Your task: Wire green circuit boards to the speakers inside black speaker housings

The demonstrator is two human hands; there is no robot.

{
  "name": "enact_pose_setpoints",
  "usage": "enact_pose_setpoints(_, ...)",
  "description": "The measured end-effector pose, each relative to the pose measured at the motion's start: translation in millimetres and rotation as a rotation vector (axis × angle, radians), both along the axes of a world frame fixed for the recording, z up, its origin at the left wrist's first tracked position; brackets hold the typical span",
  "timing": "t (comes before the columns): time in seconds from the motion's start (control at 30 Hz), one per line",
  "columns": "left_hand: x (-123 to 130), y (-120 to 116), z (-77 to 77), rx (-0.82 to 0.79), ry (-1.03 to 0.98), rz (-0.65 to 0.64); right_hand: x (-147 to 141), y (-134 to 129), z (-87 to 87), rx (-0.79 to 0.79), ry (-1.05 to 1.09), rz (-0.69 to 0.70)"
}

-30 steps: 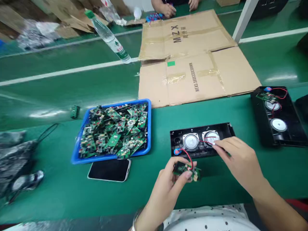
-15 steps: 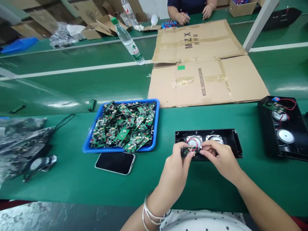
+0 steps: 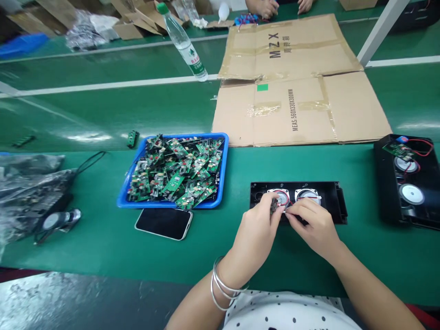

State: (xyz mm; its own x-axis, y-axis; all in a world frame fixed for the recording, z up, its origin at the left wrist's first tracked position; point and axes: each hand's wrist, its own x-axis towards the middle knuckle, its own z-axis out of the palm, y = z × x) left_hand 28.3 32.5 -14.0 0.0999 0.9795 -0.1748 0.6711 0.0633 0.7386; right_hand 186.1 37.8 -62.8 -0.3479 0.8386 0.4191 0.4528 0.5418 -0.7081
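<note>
A small circuit board [image 3: 274, 206] is pinched in my left hand [image 3: 256, 229], held over the near edge of a black speaker housing [image 3: 330, 201]. My right hand [image 3: 314, 227] is closed at the fingertips on a small white connector [image 3: 283, 208], right beside the board. Red wires run from there to the speakers. Two round speakers sit in the housing, the left one [image 3: 282, 198] partly behind my left fingers and the right one [image 3: 308, 196] just beyond my right hand.
Left of my hands are a blue tray [image 3: 223, 183] piled with circuit boards and a phone [image 3: 164, 223]. Flattened cardboard [image 3: 275, 110] and a bottle [image 3: 189, 52] lie beyond. Another black housing [image 3: 388, 183] stands right; plastic bags [image 3: 30, 206] lie far left. A person's hands [image 3: 268, 8] show at top.
My left hand has turned the board, so less of its face shows, and both hands are closer together. The whole view has shifted slightly, with the table appearing higher.
</note>
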Motion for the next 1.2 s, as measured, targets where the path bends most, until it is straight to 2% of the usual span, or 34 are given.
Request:
enact_pose_setpoints(0.27, -0.1, 0.5, -5.0, -0.043, -0.101, 0.003, -0.8, -0.8, -4.7, 0.045, -0.058, -0.011)
enact_pose_setpoints(0.4, 1.0, 1.4, -4.3, -0.051, -0.092, 0.009, -1.7, -1.6, -6.7, 0.085, -0.059, -0.031)
enact_pose_setpoints(0.67, -1.8, 3.4, -5.9, -0.019, -0.116, 0.023, -3.3, -1.4, -2.2, 0.048, -0.017, -0.071)
enact_pose_setpoints(0.93, 1.8, 2.9, -6.0, -0.025, -0.117, 0.015, -3.3, -1.3, -4.9, 0.11, -0.079, -0.036)
enact_pose_setpoints(1.03, 0.6, 3.6, -4.4, -0.017, -0.111, -0.017, -1.8, -1.1, -4.2, 0.094, -0.075, -0.015)
enact_pose_setpoints(1.2, -8.1, 6.1, -3.8, -0.005, -0.176, -0.176, 1.3, -1.5, -1.4, -0.032, 0.006, 0.001)
